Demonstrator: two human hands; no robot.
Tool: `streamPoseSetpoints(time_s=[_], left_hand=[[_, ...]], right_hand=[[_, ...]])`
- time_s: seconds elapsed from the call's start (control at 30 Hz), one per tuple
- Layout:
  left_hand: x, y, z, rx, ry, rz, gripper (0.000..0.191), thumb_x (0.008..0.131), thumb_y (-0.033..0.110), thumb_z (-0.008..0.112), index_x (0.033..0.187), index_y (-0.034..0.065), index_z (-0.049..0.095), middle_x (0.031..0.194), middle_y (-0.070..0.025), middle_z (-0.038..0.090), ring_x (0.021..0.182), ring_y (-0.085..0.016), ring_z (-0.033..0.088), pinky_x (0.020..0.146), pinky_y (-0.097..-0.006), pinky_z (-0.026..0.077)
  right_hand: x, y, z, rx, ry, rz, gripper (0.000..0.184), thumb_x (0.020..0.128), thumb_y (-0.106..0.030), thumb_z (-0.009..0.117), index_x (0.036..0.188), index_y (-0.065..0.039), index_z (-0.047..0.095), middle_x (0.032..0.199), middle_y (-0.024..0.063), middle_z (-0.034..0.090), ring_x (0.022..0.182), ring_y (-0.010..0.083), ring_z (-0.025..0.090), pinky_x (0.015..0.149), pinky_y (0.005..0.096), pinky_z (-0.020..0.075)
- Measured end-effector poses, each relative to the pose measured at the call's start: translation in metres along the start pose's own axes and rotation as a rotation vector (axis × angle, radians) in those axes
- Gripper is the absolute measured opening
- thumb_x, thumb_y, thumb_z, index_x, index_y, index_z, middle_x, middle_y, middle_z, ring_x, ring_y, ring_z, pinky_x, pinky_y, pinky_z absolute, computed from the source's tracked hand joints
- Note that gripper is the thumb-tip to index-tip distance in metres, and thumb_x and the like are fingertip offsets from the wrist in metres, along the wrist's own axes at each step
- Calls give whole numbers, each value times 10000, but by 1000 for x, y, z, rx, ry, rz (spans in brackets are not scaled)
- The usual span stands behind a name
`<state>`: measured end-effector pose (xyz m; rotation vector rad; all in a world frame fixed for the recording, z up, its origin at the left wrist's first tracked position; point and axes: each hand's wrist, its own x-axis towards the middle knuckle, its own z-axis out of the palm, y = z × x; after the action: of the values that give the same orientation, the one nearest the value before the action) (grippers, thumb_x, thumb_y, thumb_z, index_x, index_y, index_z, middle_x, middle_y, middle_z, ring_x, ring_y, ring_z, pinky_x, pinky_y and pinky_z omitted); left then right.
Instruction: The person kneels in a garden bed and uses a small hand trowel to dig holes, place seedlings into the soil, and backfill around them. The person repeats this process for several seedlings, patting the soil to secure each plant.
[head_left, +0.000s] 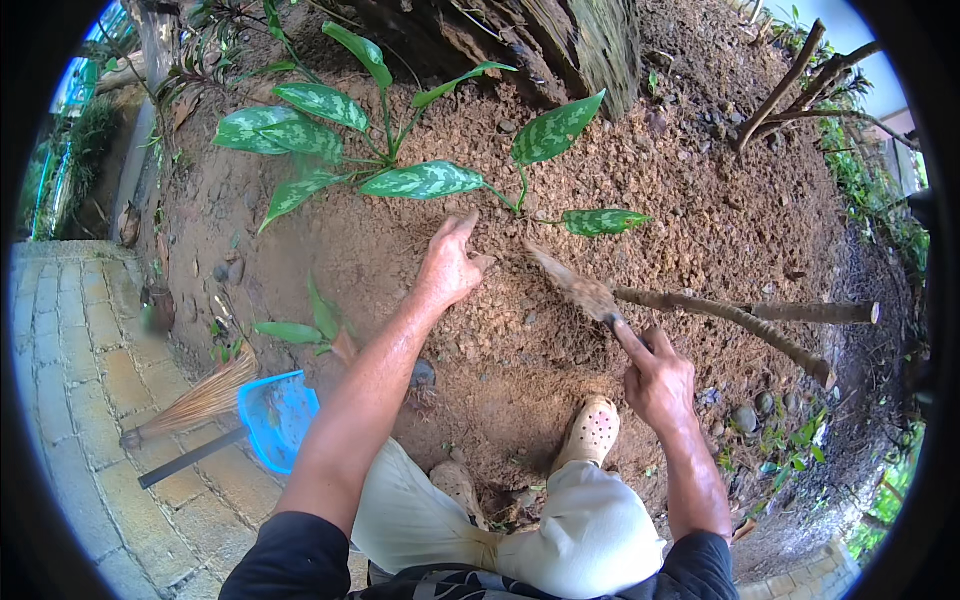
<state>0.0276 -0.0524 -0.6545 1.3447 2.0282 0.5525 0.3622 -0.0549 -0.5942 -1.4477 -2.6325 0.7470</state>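
My right hand (660, 375) grips the dark handle of a soil-covered garden trowel (574, 285); its blade points up and left, over or against loose brown soil (480, 330). My left hand (454, 259) is bare, with fingers apart, at the soil just left of the blade tip. Beyond both hands grow leafy plants with mottled green leaves: a larger one (424, 180) and a smaller one (559, 135) to its right, whose stem base stands close to the blade tip. Whether the blade tip is in the soil cannot be told.
Cut branches (720, 309) lie to the right of the trowel. A blue dustpan (277, 420) and a stick broom (202, 394) lie at the left by the brick paving (75, 375). A tree trunk (600, 52) stands at the top. Another small plant (289, 332) is left of my forearm.
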Motion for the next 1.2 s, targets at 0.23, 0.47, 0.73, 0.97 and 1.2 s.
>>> streamPoseSetpoints(time_s=[0.23,0.47,0.73,0.97,1.2], left_hand=[[12,16,15,-11,-17,34,653,759,15,715,1365,-13,475,1314,-208,487,1117,-294,570,962,-342,516],[4,19,3,36,-41,85,617,780,56,716,1359,37,503,1313,-151,512,1209,-293,526,1059,-390,440],[35,20,5,-38,-56,123,538,767,103,747,1264,-4,573,1270,-155,495,1185,-308,515,1052,-396,430],[31,18,9,161,-155,162,451,818,116,723,1240,14,601,1309,-150,461,1190,-273,490,1086,-394,391],[28,18,8,298,-155,238,418,821,95,710,1215,-2,611,1272,-124,500,1157,-253,520,1039,-372,442]], right_hand=[[-11,-11,22,90,-35,139,699,715,-19,578,1394,-166,496,956,157,597,655,272,643,610,404,581],[-6,-20,15,228,41,145,696,695,-5,571,1376,-134,509,904,176,573,671,344,630,627,449,557],[22,-28,34,341,39,269,714,745,-25,540,1441,-86,397,987,218,566,787,361,640,753,447,565],[54,-33,46,342,75,155,704,731,-35,554,1422,-94,432,1009,227,578,847,376,637,811,453,550],[43,-23,34,316,109,85,688,713,9,538,1392,-76,471,943,162,584,812,298,637,703,419,539]])
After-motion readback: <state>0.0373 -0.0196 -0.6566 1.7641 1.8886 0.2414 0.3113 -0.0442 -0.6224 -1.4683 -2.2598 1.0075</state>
